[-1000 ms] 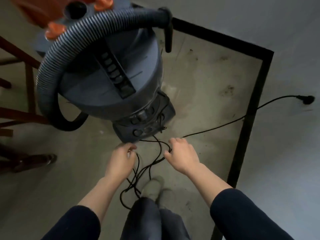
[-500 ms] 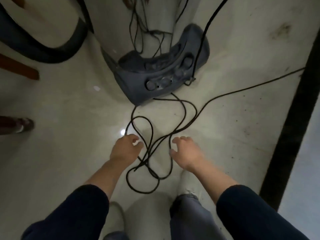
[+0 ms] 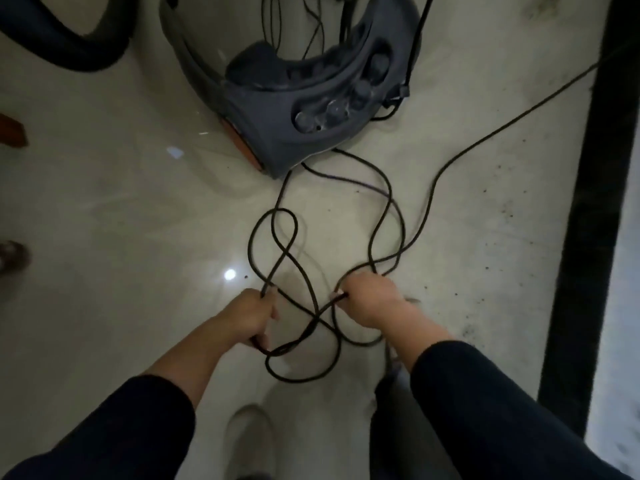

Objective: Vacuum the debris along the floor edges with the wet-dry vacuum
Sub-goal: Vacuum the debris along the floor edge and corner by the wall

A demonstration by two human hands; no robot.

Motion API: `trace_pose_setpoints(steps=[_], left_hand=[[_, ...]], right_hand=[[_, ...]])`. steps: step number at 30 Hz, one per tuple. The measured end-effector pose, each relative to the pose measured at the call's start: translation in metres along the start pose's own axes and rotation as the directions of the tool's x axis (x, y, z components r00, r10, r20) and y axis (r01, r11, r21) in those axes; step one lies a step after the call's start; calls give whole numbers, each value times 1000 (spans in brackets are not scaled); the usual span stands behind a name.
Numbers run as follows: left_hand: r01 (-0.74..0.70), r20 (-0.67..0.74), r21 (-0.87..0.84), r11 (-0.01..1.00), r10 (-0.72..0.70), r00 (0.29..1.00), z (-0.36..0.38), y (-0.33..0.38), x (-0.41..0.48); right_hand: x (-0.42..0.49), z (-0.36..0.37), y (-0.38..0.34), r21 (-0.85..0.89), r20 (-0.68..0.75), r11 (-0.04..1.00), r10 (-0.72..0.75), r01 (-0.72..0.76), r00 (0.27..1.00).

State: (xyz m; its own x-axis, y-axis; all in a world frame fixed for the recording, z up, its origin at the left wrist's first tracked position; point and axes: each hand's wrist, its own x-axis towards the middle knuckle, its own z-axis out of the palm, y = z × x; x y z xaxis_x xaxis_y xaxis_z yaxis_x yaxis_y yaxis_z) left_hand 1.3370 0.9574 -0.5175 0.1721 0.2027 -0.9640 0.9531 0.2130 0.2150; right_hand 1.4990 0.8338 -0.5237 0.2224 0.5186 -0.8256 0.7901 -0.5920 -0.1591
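The grey base of the wet-dry vacuum stands on the pale floor at top centre, its upper body cut off by the frame. A black power cord lies in tangled loops on the floor in front of it. My left hand grips one strand of the cord. My right hand grips another strand, about a hand's width to the right. One run of cord leads away to the upper right. Dark specks of debris dot the floor near the right edge.
A black skirting strip runs along the right side against a light wall. The vacuum hose curves across the top left. A brown furniture leg shows at the left edge. My shoe is at bottom centre.
The view has tipped down and closer to the floor. Both hands, open over the loops half a second ago, have closed on strands of the cord.
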Motion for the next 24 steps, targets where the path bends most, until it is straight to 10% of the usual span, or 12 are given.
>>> trace_pose_setpoints(steps=[8,18,21,24], left_hand=[[190,-97,-445,875,-258,961,-70,-31,-164],[85,-197,-884,460,-531,825,-95,-122,-309],[6,-304,-865,502,-534,789,-85,-140,-342],[30,-529,-609,792,-435,729,-76,-163,-371]], right_hand=[[-210,-41,3,321,-219,898,379,-301,899],[-387,-26,-5,615,-212,630,711,-474,670],[-436,-12,5,678,-171,495,825,-544,538],[-474,-12,13,892,-142,239,954,-383,263]])
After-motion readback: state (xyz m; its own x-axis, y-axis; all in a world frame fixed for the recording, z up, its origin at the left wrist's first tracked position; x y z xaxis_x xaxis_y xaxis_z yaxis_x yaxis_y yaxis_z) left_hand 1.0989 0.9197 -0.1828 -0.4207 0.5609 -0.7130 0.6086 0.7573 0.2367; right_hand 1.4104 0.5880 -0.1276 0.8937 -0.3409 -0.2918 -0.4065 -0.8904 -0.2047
